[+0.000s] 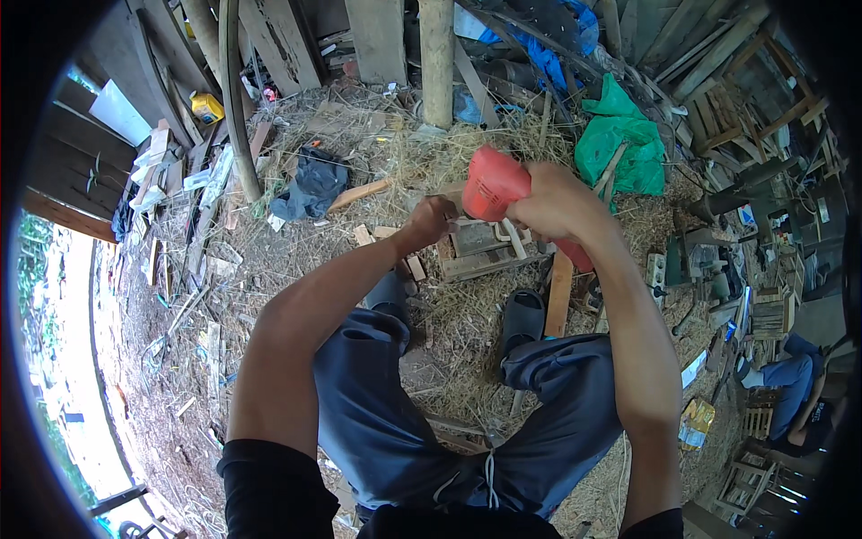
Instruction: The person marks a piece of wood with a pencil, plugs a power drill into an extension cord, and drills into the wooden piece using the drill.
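Observation:
My right hand [552, 202] is closed on a red power tool [492, 184], its body pointing up and left, with another red part showing below my wrist. My left hand [429, 220] is closed just left of the tool, at the end of a short light wood piece [449, 193]; its fingertips are small, so exactly what they grip cannot be made out. Beneath both hands lies a low wooden block assembly [480, 256] with a pale angled piece on it, between my sandalled feet. A long board [558, 296] lies to the right.
Straw and wood scraps cover the ground. A black plastic bag [310, 184] lies left, green sheeting [620, 148] behind on the right. A wooden post [437, 63] stands ahead. Another person [790, 386] sits at the far right among stools and machinery. Planks lean along the walls.

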The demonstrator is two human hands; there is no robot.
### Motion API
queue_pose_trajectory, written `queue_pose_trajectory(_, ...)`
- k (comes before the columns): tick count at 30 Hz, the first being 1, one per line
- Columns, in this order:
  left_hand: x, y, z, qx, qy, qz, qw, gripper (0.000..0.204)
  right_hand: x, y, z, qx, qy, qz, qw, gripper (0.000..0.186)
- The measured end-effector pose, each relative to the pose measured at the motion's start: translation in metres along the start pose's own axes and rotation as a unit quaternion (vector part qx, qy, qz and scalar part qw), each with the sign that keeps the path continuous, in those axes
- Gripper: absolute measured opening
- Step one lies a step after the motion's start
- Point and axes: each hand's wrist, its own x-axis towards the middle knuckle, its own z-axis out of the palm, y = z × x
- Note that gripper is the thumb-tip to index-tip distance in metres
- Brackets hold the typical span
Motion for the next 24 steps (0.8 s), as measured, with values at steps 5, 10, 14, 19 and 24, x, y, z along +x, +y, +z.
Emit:
queue_pose_trajectory(5, 0.0003, -0.0012, -0.0005, 0.007, -0.008, -0.014, 1.0, 0.028, 0.0027, -0.0032, 0.0007, 0.0, -0.016, -0.002, 1.0, 0.029)
queue_pose_trajectory(10, 0.0017, 0.0029, -0.001, 0.003, -0.011, -0.001, 1.0, 0.029, 0.0016, -0.0021, -0.0004, -0.002, 0.004, -0.003, 1.0, 0.035)
queue_pose_trajectory(14, 0.0004, -0.0038, -0.0001, 0.006, -0.008, 0.002, 1.0, 0.028, 0.0022, -0.0044, -0.0003, 0.01, -0.002, 0.002, 1.0, 0.035)
queue_pose_trajectory(19, -0.0003, -0.0063, 0.0005, 0.006, 0.001, 0.014, 1.0, 0.029, 0.0032, -0.0046, 0.0008, 0.001, -0.006, 0.003, 1.0, 0.026)
queue_pose_trajectory(24, 0.0013, -0.0035, 0.0014, 0.007, 0.001, 0.007, 1.0, 0.03, 0.0016, -0.0033, 0.0003, -0.006, 0.002, -0.001, 1.0, 0.031)
